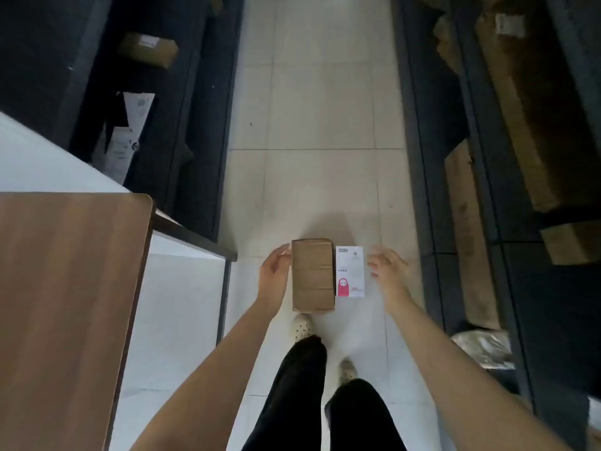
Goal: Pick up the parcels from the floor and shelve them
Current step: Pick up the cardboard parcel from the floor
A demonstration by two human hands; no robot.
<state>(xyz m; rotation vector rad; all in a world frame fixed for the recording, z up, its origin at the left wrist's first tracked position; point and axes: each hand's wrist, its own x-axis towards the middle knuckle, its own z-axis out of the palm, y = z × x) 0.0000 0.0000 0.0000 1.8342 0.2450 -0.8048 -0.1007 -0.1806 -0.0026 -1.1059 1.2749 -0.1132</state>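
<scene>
Brown parcel (313,275): lying flat on the tiled floor (312,177) in the aisle, long side running away from me; its right edge is touching or just beside the white parcel, I cannot tell which.
White parcel (350,271): lying flat on the floor to the right of the brown parcel; a pink figure is showing on its near end, small print on its far end.
Left grip (274,271): I am holding my left hand wide, fingers extended, at the left edge of the brown parcel; fingertips are at its far left corner, contact not certain. It is holding nothing.
Right grip (388,270): I am holding my right hand wide, fingers spread, just right of the white parcel and apart from it. It is holding nothing.
Feet: my left shoe (301,326) is standing just behind the brown parcel; my right shoe (348,371) is standing further back.
Table (65,304): a wood-topped table is standing at my left, close to the camera.
Left shelving (182,125): dark racks are carrying a brown box (148,48) and white packets.
Right shelving (429,157): dark racks are carrying long brown cartons (533,102) and a wrapped grey bag (484,348).
</scene>
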